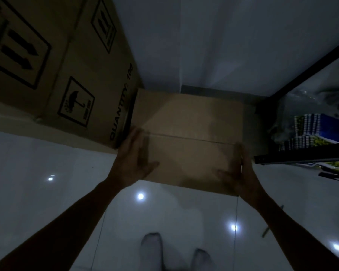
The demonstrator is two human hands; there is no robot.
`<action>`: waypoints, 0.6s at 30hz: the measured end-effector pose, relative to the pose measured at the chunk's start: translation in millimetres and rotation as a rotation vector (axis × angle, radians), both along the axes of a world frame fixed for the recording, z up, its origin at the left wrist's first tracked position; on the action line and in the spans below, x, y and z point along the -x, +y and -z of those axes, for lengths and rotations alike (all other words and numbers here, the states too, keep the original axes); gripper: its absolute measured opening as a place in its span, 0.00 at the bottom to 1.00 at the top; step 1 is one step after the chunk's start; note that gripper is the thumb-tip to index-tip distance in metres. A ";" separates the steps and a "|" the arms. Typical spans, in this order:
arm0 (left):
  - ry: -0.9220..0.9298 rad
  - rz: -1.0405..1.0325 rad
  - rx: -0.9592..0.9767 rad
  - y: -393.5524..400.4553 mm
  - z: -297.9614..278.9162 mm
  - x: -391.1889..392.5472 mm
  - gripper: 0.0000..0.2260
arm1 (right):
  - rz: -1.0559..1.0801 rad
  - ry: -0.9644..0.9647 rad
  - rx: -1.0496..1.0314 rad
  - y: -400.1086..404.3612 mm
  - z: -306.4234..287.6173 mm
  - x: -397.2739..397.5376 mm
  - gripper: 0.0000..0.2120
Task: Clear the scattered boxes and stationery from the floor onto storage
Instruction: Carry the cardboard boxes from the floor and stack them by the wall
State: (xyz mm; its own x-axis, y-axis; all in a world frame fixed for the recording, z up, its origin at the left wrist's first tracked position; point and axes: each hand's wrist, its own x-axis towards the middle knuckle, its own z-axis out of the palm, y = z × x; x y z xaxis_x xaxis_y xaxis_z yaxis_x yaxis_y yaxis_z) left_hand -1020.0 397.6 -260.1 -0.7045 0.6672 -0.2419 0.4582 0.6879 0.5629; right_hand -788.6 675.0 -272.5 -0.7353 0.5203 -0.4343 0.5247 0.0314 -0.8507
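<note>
Between the big carton (63, 61) and shelf (309, 141), both hands, left (134, 159) and right (241, 173), clasp the box (188, 137) sides, fingers fairly straight; stiff cardboard, probably light, best gripped low.

Box (188, 137) on the floor (47, 163) against the wall (223, 45); carton (63, 71) touching its left side, shelf (301, 155) with notebooks (309, 132) to its right; left hand (135, 159) and right hand (241, 173) on its sides
</note>
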 end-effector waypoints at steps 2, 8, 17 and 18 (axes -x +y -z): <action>0.077 0.296 0.089 -12.5 0.8 -11.0 0.54 | -0.088 -0.056 -0.019 -14.6 2.0 -17.3 0.60; 0.233 0.478 0.319 -18.5 8.9 -1.9 0.56 | -0.288 -0.135 -0.295 -21.5 5.2 -26.0 0.61; 0.264 0.414 0.365 6.9 12.1 25.5 0.60 | -0.347 -0.155 -0.399 -9.6 18.8 7.4 0.60; 0.266 0.409 0.393 11.5 10.6 28.0 0.57 | -0.375 -0.168 -0.427 -5.7 20.0 10.8 0.61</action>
